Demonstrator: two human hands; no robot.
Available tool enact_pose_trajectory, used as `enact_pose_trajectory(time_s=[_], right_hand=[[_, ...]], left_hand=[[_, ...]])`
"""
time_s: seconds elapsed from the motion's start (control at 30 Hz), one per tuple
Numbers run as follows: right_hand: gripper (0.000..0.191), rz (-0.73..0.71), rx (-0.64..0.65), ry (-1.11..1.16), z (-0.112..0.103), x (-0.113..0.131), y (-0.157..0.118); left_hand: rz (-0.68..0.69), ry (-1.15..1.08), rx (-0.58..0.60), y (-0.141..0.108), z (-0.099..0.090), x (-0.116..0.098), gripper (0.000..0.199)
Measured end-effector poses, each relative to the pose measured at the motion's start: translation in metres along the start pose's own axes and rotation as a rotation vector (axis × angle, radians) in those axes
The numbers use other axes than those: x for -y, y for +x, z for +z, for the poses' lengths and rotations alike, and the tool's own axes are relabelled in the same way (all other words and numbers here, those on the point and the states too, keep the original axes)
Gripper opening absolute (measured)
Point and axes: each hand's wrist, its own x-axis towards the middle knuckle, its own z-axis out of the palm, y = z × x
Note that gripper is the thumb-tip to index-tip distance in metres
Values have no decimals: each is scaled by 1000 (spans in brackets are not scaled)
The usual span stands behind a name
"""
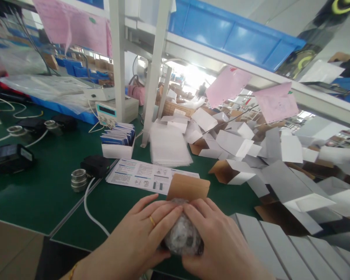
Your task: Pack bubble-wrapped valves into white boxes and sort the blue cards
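Both hands press around a bundle in clear crinkled plastic wrap [183, 235] at the front edge of the bench. My left hand [151, 221] curves over its left side, a ring on one finger. From the other side my right hand [208, 225] closes on it, the fingertips of both hands nearly meeting on top. Dark parts show through the plastic, but their kind is unclear. Just beyond the bundle a brown cardboard flap [189, 187] stands up; whether it belongs to a box under the bundle is hidden. Behind it lie printed instruction sheets [140, 175].
Open white boxes [233, 142] pile up on the right, with a row of closed white boxes [275, 243] nearer. A black device with a metal fitting [79, 179] and white cable lies left. Booklets [118, 135], plastic bags [167, 144] and shelf posts [154, 74] stand behind.
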Motion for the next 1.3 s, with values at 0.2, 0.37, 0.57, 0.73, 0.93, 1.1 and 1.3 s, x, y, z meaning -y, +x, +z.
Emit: enact_pose_trajectory(time_s=[0.2, 0.37, 0.57, 0.73, 0.93, 1.1, 1.3], right_hand=[[41, 25, 5, 106, -14, -7, 5], [54, -49, 156, -3, -15, 1, 6], [46, 11, 118, 18, -6, 9, 5], [52, -208, -104, -25, -8, -21, -24], [18, -418, -329, -103, -1, -46, -50], [35, -429, -580, -167, 28, -42, -43], [16, -389, -479, -280, 98, -47, -47]], left_hand=[[-151, 23, -43, -9, 10, 6, 116], [-141, 22, -10, -10, 13, 1, 107], [45, 3, -138, -3, 3, -9, 70], [226, -37, -256, 0, -6, -7, 27], [275, -51, -146, 25, -13, -10, 43], [251, 25, -9, 35, -5, -17, 32], [269, 147, 132, 18, 22, -25, 37]])
